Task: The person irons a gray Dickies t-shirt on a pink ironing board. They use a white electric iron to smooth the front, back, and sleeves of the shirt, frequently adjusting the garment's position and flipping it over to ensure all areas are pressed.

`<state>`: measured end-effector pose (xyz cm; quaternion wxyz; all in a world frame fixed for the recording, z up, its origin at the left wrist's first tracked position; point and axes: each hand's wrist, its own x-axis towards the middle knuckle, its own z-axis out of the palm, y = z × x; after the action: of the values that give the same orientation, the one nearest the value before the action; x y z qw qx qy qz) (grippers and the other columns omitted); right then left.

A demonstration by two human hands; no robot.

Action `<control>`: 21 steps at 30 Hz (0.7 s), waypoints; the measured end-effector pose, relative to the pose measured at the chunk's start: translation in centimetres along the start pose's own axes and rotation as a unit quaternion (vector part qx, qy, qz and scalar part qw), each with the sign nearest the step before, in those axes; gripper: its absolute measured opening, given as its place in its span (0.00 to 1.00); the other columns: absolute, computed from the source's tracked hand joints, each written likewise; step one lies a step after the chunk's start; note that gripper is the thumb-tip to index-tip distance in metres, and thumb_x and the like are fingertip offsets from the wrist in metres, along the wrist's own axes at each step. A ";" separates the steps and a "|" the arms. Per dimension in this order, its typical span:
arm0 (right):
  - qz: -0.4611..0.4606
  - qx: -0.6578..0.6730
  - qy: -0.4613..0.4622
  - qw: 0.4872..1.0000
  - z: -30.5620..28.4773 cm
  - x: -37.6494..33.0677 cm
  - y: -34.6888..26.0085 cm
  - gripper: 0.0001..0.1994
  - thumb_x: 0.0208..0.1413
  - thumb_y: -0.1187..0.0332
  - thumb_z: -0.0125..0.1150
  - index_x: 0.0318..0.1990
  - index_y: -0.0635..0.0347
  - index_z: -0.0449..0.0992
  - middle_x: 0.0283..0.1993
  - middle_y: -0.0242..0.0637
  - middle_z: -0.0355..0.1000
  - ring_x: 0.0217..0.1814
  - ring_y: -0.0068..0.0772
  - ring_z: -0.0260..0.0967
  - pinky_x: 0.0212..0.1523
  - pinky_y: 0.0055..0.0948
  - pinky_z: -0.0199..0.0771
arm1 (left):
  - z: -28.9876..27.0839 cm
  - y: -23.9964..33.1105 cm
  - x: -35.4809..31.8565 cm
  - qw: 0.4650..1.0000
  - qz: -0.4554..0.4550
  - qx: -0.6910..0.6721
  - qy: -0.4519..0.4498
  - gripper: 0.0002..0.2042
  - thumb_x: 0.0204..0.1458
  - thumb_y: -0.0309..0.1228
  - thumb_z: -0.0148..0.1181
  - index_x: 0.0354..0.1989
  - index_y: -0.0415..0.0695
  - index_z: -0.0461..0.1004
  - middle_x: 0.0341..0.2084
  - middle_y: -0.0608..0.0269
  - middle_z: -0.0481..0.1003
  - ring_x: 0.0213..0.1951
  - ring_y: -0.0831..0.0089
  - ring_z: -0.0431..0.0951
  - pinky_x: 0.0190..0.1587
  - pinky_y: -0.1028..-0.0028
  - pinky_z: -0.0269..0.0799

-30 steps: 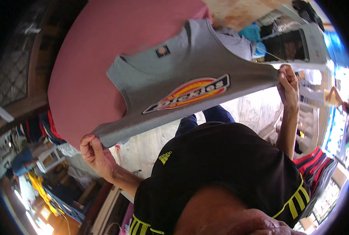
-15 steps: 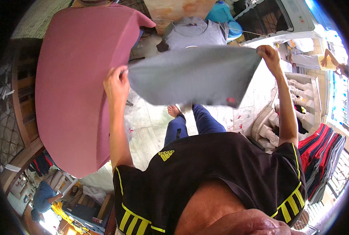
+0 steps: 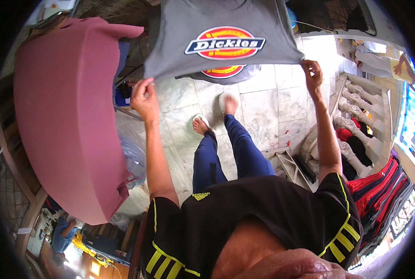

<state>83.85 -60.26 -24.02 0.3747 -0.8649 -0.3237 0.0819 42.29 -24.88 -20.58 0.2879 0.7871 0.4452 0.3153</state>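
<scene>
A grey shirt (image 3: 177,46) with a round red, yellow and blue print on its front is stretched out ahead of me. Its bottom hem runs from hand to hand, and the neckline lies at the top edge of the view. My left hand (image 3: 145,100) pinches the hem's left corner. At the right corner, my right hand (image 3: 313,80) pinches the same hem between thumb and fingers. Beneath the hem shows part of a second grey shirt (image 3: 237,78) with a similar print. What supports that one is hidden.
On the left, a mauve cloth (image 3: 70,121) drapes over a long surface. White balusters (image 3: 356,121) and a pile of red, black and grey clothes (image 3: 382,195) are on the right. Another person (image 3: 64,235) is at lower left, another (image 3: 400,69) at far right. Pale tiles (image 3: 258,102) pave the floor.
The held shirt has gone forward, and its printed front now shows instead of a plain grey side. My feet have come further into view. The mauve cloth appears further left.
</scene>
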 end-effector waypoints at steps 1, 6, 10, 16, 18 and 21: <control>-0.035 -0.014 0.002 0.999 2.2 -1.4 3.5 0.06 0.56 0.73 0.63 0.40 0.59 0.81 0.39 0.35 0.77 0.39 0.28 0.74 0.37 0.28 0.73 | 2.0 -2.1 -1.3 0.998 -0.051 -0.012 -0.027 0.09 0.50 0.17 0.60 0.36 0.43 0.83 0.35 0.65 0.79 0.36 0.75 0.79 0.39 0.76 0.74; -0.075 0.015 -0.035 0.996 9.5 -5.5 9.1 0.07 0.51 0.80 0.65 0.38 0.62 0.80 0.37 0.38 0.76 0.34 0.26 0.73 0.34 0.25 0.73 | 8.2 -10.5 -6.3 0.994 -0.100 0.003 -0.039 0.07 0.48 0.16 0.61 0.32 0.41 0.82 0.32 0.65 0.80 0.30 0.75 0.77 0.34 0.75 0.73; -0.019 -0.033 -0.054 0.998 8.4 -5.2 7.1 0.06 0.53 0.79 0.64 0.39 0.63 0.80 0.38 0.37 0.77 0.36 0.31 0.75 0.39 0.27 0.75 | 8.7 -11.9 -6.2 0.990 -0.136 -0.022 -0.024 0.06 0.49 0.17 0.62 0.32 0.41 0.82 0.33 0.65 0.80 0.33 0.76 0.78 0.36 0.76 0.73; 0.015 -0.016 -0.081 0.996 7.2 -6.1 5.7 0.05 0.52 0.80 0.65 0.37 0.63 0.80 0.39 0.38 0.76 0.42 0.32 0.75 0.45 0.28 0.75 | 8.1 -12.1 -6.3 0.986 -0.157 0.032 -0.042 0.06 0.50 0.17 0.60 0.33 0.40 0.81 0.33 0.64 0.81 0.35 0.74 0.80 0.42 0.74 0.75; 0.010 -0.049 -0.141 0.989 8.7 -6.2 6.1 0.09 0.48 0.77 0.67 0.38 0.55 0.81 0.41 0.39 0.75 0.48 0.42 0.72 0.50 0.37 0.71 | 8.6 -14.3 -7.3 0.982 -0.175 0.024 -0.060 0.08 0.49 0.18 0.61 0.38 0.42 0.81 0.39 0.63 0.79 0.41 0.70 0.79 0.45 0.72 0.74; -0.013 -0.114 -0.190 0.975 10.2 -6.9 8.8 0.20 0.47 0.76 0.67 0.50 0.52 0.75 0.54 0.44 0.69 0.57 0.49 0.66 0.54 0.43 0.68 | 9.3 -14.1 -7.9 0.985 -0.130 0.089 -0.067 0.16 0.47 0.18 0.62 0.46 0.45 0.78 0.52 0.55 0.72 0.48 0.62 0.76 0.49 0.66 0.72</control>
<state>78.98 -62.95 -38.09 0.2058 -0.8664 -0.4073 0.2028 38.77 -27.31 -38.75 0.2843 0.7646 0.5495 0.1806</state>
